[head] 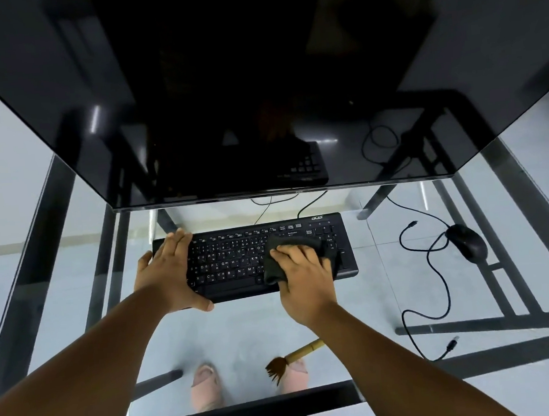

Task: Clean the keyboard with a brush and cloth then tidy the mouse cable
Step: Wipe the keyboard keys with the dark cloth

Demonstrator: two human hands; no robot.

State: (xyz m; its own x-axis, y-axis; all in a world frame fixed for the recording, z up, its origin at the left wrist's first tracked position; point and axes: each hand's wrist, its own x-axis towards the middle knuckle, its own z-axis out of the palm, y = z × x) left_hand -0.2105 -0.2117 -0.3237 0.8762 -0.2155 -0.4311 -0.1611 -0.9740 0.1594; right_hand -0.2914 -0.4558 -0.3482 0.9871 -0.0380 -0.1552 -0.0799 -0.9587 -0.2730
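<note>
A black keyboard [234, 261] lies on the glass desk [237, 330] below the monitor. My left hand [166, 273] rests flat on the keyboard's left end, fingers straight, thumb at the front edge. My right hand [302, 278] presses a dark cloth [289, 246] onto the keys at the right side, fingers curled over it. A brush [291, 360] with a bamboo handle and brown bristles lies on the glass near me, partly under my right forearm. The black mouse [467, 242] sits at the right, its cable [435, 280] snaking loosely toward me with the plug end free.
A large dark monitor [256, 93] overhangs the back of the desk. Black frame bars [509, 323] run under the glass. Another cable [311, 203] runs from behind the keyboard under the monitor. My feet show through the glass below.
</note>
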